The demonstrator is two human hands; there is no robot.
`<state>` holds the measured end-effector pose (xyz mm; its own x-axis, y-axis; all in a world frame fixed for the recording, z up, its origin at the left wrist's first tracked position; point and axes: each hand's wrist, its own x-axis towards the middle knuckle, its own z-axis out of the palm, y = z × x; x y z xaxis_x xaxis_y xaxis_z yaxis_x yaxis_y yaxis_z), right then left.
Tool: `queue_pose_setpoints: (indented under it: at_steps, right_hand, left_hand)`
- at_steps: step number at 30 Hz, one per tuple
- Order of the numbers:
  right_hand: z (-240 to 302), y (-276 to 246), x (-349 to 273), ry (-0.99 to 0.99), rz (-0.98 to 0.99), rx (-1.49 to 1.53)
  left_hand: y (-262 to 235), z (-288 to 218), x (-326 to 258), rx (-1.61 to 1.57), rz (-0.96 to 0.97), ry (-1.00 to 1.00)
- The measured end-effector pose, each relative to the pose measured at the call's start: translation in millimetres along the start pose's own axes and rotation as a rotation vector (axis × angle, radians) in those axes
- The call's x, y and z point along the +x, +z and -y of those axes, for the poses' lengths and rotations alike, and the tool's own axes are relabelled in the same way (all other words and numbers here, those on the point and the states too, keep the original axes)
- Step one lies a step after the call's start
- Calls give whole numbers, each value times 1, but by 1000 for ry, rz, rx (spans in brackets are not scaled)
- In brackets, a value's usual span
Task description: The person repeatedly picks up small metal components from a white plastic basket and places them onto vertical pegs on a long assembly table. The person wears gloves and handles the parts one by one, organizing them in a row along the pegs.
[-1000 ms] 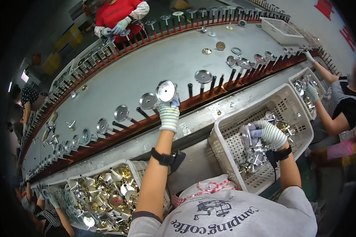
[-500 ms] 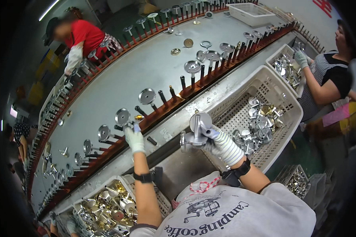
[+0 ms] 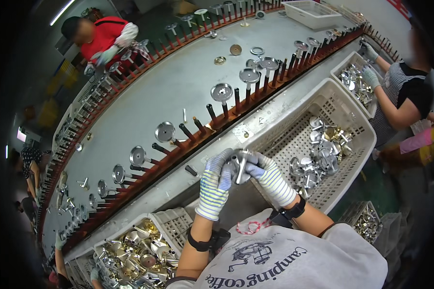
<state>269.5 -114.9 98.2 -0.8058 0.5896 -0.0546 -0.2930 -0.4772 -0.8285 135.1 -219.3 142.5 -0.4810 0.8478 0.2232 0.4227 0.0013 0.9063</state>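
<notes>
Head view, dark shirt lettering (image 3: pixel 276 272), left grip (image 3: pixel 217 177), right grip (image 3: pixel 270 176) on metalware (image 3: pixel 241 169)

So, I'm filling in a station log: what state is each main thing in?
Left hand: gloved, fingers around metal parts.
Right hand: gloved, also holding them.
Metal parts: between both hands, count unclear.
Right crate: partly filled.
Left crate: heaped with parts.
Front-row pegs: some topped with discs, others not.
Small dark cylinder: lying on its side.

Large, legible dark lettering (image 3: pixel 280 268) curves across the light grey shirt (image 3: pixel 345 253) — beside a dark line drawing (image 3: pixel 252 251). Red markings (image 3: pixel 401 6) on the pale wall (image 3: pixel 378 18) are cut off — they cannot be read.
</notes>
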Motion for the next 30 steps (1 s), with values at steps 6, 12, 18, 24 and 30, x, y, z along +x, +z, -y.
queue_pose_setpoints:
  at_steps: [6, 12, 18, 24, 30]
  right_hand:
    - [-5, 4, -2, 43, 8, -5]
    - [4, 13, -10, 47, -139, 165]
    - [13, 18, -12, 108, -177, 435]
    - [10, 18, -18, 111, -147, 399]
    - [15, 23, -17, 119, -136, 396]
  left_hand:
    - [-15, -8, 0, 89, 47, -127]
    - [-16, 1, -19, 165, -67, -118]
    - [-51, 17, -22, -893, -356, -455]
    - [-106, 77, -1, -1086, -552, -140]
    - [-172, 172, 22, 111, -927, -171]
